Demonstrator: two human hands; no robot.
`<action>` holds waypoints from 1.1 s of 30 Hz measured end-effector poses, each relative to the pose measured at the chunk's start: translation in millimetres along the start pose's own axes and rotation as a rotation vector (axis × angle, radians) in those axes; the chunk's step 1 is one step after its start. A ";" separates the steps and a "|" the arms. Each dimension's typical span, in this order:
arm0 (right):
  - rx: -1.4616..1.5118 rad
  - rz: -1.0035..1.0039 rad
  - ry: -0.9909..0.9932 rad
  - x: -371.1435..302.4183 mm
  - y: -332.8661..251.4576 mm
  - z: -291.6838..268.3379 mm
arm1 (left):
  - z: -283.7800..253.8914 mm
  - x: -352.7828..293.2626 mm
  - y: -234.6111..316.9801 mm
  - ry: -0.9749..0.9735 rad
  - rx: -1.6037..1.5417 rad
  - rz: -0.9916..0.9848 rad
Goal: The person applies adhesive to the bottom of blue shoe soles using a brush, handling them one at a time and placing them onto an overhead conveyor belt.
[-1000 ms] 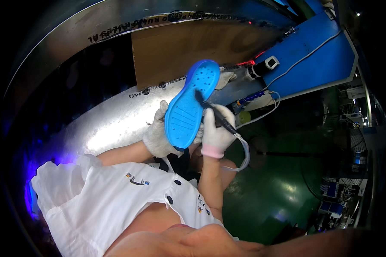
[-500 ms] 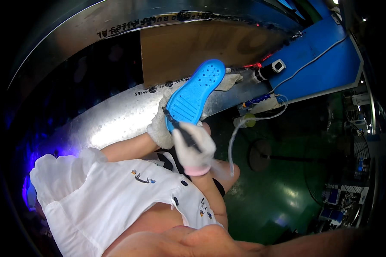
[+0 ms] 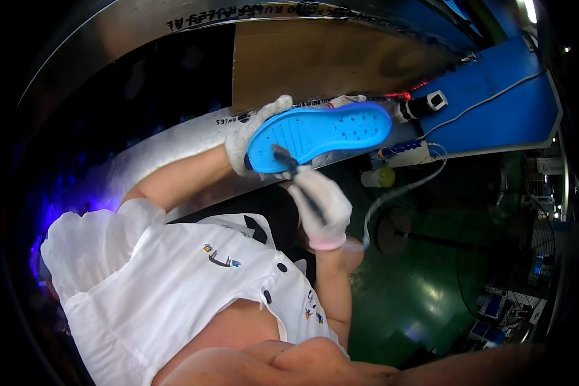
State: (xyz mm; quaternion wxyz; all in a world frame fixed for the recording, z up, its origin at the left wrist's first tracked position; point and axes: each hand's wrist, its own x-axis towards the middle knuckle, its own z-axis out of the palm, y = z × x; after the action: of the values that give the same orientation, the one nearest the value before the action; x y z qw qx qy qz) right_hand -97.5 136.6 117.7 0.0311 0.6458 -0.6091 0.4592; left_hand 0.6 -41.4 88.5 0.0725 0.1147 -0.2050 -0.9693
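Note:
A blue shoe sole [image 3: 318, 132], with grooves at the heel and small holes toward the toe, lies almost level above the metal edge of the workbench. My left hand [image 3: 239, 143], in a pale knit glove, is closed round its heel end from the left and beneath. In a white glove with a pink cuff, my right hand [image 3: 328, 201] grips a dark-handled brush [image 3: 288, 157]. The brush head rests on or just over the heel area; whether it touches is hard to tell. Motion blurs the right hand a little.
Brown cardboard [image 3: 321, 61] lines the bench behind the sole. A pale cloth or glove [image 3: 347, 101] lies past the sole. Right of it sit a black-and-white device [image 3: 424, 104] on a blue panel [image 3: 489, 103], a clear hose [image 3: 402, 192] and a yellow-green-ended container [image 3: 381, 177]. A fan [image 3: 508, 257] stands at right.
The sole has swung clockwise from a steep slant to nearly level, its toe now pointing right. My right hand has moved right and slightly up, with the brush head further onto the heel.

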 end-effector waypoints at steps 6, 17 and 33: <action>0.304 0.232 -0.022 5.6 -0.2 4.5 | -21.4 10.4 19.5 -0.013 0.325 -0.166; -0.123 0.041 -0.298 14.4 -29.3 -10.9 | -32.0 13.1 53.1 -0.516 1.312 0.739; -0.358 -0.103 -0.238 18.8 -41.6 -22.1 | -49.1 11.2 72.4 -0.480 1.405 0.741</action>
State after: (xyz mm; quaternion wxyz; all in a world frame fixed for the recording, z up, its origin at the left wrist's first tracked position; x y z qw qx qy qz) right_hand -78.9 146.3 163.9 0.0964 0.7100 -0.6466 0.2619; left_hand 8.9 -127.8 72.6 0.2528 -0.1519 -0.7970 -0.5270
